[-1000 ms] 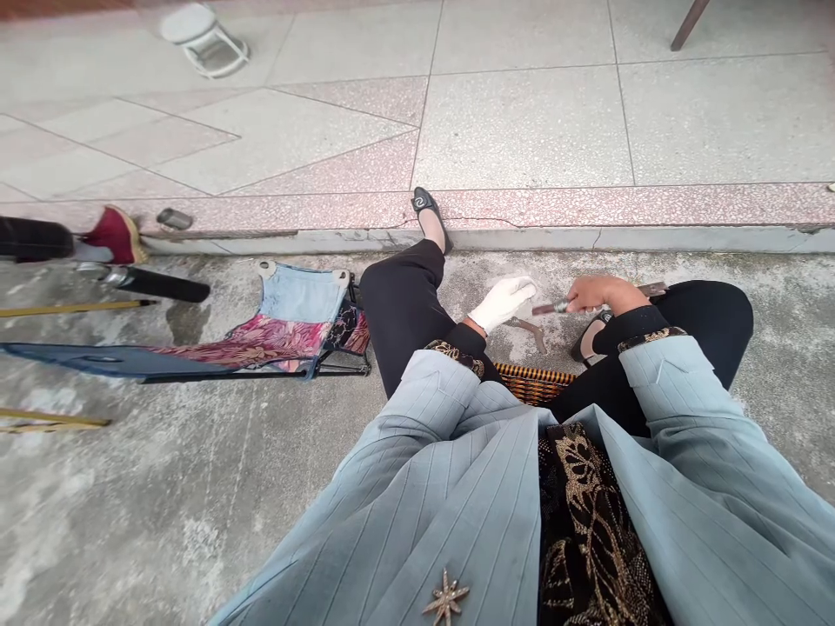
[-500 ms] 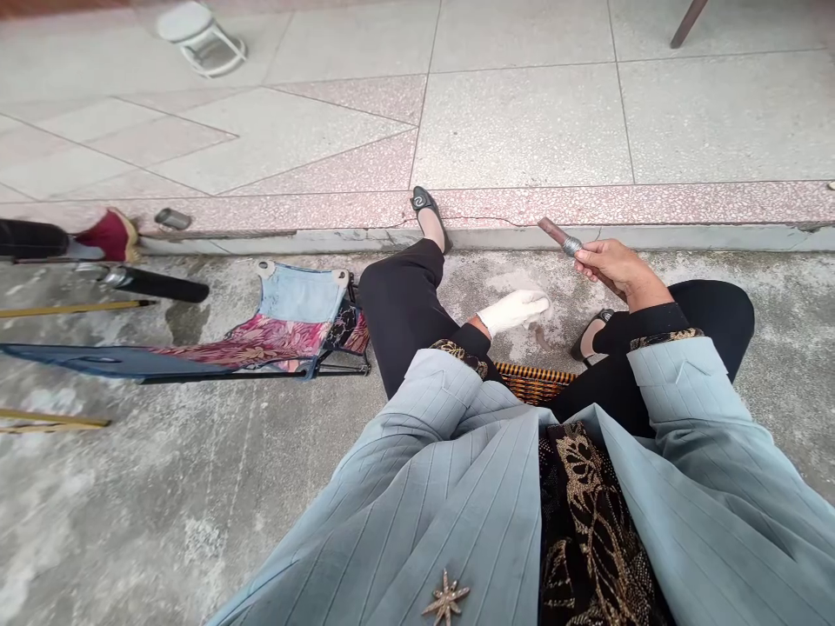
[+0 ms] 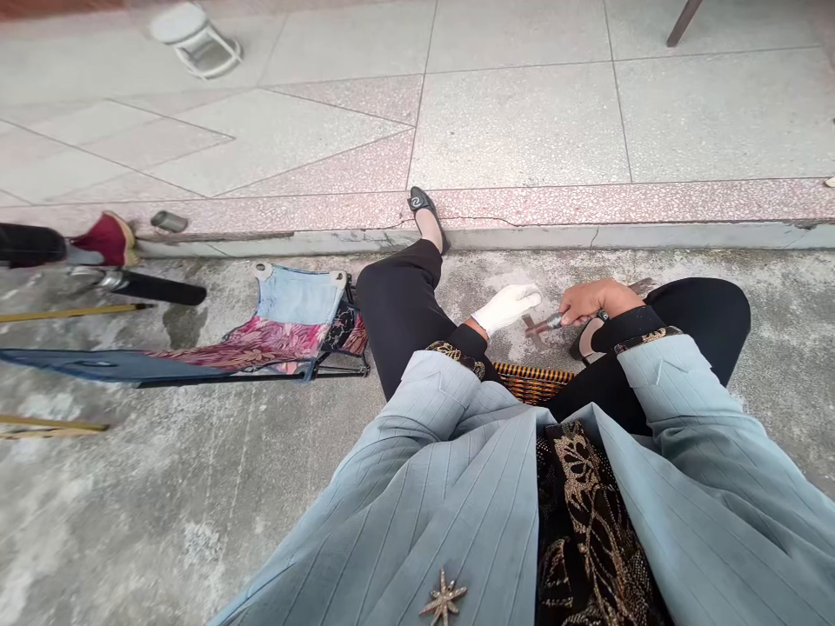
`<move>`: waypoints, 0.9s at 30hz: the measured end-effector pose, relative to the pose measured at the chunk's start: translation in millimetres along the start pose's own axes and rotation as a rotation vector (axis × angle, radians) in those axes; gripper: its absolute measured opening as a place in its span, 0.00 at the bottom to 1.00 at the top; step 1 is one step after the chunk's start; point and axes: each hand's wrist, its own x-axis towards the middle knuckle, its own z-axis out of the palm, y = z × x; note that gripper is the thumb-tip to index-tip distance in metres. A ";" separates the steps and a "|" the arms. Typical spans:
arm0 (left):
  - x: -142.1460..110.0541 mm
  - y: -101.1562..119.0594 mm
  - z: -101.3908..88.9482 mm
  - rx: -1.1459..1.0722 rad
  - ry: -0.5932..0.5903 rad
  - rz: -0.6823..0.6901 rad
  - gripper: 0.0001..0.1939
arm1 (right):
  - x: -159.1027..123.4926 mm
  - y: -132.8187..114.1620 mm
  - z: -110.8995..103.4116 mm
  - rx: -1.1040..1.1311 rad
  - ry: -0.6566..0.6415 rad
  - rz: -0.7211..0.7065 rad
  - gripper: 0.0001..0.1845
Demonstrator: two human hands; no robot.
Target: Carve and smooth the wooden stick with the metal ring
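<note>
My left hand [image 3: 507,308], in a white glove, is low between my knees with its fingers pressed together; whatever they hold, if anything, is hidden. My bare right hand [image 3: 592,300] is wrapped round a rusty metal bar tool [image 3: 538,328] bound with wire. Its rusty end points left and down, just below the gloved fingertips, and the other end sticks out behind the hand. Whether the tool touches the glove I cannot tell. A small brown piece shows on the ground by the tool's tip, too small to name. Below my hands is the rim of a woven wicker seat [image 3: 533,382].
A folding fabric chair [image 3: 280,339] stands on the concrete left of my knee. Beyond it are a metal cup [image 3: 170,221], another person's red shoe [image 3: 108,239] and a black tube [image 3: 163,287]. A white stool [image 3: 199,42] stands on the tiled step ahead.
My right hand has swung the tool down and to the left, from above the step's edge to beside the gloved hand. My left hand has barely shifted.
</note>
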 end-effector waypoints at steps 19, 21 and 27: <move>-3.7 6.4 -1.4 -0.182 -0.169 -0.026 0.19 | 2.7 13.1 -16.2 -0.087 0.655 0.269 0.13; -2.4 4.1 -6.6 -0.143 -0.088 -0.036 0.18 | 5.8 7.2 -10.1 -0.129 0.375 0.212 0.12; 3.7 -4.8 -11.1 -0.088 0.156 -0.046 0.16 | -20.8 1.0 -3.3 0.264 -0.035 -0.390 0.20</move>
